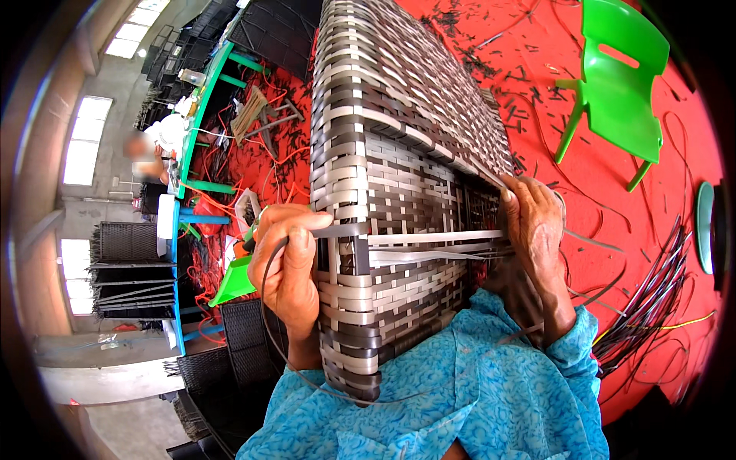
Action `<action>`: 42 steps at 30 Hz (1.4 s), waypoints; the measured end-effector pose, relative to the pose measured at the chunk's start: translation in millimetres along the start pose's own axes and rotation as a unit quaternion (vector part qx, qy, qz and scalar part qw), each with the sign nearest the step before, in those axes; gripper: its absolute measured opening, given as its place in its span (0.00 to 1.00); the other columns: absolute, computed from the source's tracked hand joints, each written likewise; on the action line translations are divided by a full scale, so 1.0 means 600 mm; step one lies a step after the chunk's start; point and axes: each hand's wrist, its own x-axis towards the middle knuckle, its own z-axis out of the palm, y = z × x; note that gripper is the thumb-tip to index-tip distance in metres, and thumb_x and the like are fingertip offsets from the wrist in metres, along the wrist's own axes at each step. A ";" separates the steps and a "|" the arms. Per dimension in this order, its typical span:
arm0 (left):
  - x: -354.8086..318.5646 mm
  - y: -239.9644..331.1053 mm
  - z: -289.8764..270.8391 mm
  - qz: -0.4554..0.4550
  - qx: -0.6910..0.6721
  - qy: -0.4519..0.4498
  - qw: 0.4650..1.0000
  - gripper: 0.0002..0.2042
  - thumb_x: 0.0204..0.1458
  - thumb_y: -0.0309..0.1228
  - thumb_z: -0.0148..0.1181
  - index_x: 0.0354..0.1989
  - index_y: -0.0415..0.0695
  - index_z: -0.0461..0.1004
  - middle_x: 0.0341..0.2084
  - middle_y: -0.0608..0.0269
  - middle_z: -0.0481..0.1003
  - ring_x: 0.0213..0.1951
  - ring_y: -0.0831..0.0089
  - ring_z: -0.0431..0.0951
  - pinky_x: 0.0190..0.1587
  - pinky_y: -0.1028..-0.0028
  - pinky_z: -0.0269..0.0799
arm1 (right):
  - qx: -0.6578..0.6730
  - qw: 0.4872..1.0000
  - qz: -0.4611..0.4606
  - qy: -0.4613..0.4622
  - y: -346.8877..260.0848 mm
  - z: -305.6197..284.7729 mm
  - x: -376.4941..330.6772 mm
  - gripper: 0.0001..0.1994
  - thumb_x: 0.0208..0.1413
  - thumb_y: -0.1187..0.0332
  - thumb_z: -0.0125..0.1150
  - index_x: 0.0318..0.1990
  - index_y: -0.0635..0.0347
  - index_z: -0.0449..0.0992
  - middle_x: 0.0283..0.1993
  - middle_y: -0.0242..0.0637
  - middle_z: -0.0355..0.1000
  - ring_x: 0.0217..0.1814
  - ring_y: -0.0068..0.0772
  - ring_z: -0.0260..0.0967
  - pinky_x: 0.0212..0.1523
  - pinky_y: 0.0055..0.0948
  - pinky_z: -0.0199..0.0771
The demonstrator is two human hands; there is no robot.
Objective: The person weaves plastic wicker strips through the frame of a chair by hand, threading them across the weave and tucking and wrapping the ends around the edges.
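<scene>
A large woven piece (414,192) of grey, white and dark brown flat strips stands in front of me, its near end against my blue patterned clothing. At its left edge my left hand (290,257) pinches a dark grey flat strip (341,230) between thumb and fingers. The strip's tail loops down past my wrist and across my lap. On the right edge, my right hand (534,218) has its fingers curled over the rim; what they grip is partly hidden. Several loose pale strips (437,239) stretch across the gap between both hands.
A green plastic chair (625,88) stands on the red floor (529,46) at the upper right. A bundle of long strips (644,291) lies right of me, with scraps scattered around. Green-framed tables (205,115) and dark woven pieces (126,241) are at left, where another person (157,149) sits.
</scene>
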 end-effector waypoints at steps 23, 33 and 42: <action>-0.004 -0.004 -0.001 0.006 -0.018 0.003 1.000 0.08 0.54 0.26 0.51 0.30 0.33 0.74 0.27 0.56 0.71 0.34 0.67 0.69 0.40 0.71 0.61 | 0.057 0.997 0.045 0.017 0.049 0.062 -0.052 0.07 0.52 0.67 0.60 0.38 0.54 0.77 0.29 0.33 0.72 0.31 0.38 0.68 0.33 0.37 0.62; 0.002 -0.003 0.002 0.030 -0.025 -0.008 0.999 0.08 0.54 0.25 0.51 0.30 0.33 0.74 0.28 0.55 0.71 0.34 0.67 0.69 0.40 0.69 0.62 | 0.067 0.997 0.025 0.025 0.047 0.064 -0.048 0.07 0.51 0.67 0.61 0.38 0.54 0.76 0.29 0.34 0.71 0.32 0.38 0.68 0.33 0.37 0.62; -0.003 -0.012 -0.007 -0.002 -0.024 -0.006 1.000 0.09 0.56 0.25 0.49 0.32 0.32 0.75 0.30 0.53 0.71 0.36 0.69 0.69 0.40 0.74 0.60 | 0.083 0.996 0.033 0.008 0.042 0.062 -0.043 0.06 0.53 0.68 0.60 0.37 0.54 0.77 0.29 0.34 0.71 0.32 0.39 0.69 0.32 0.37 0.62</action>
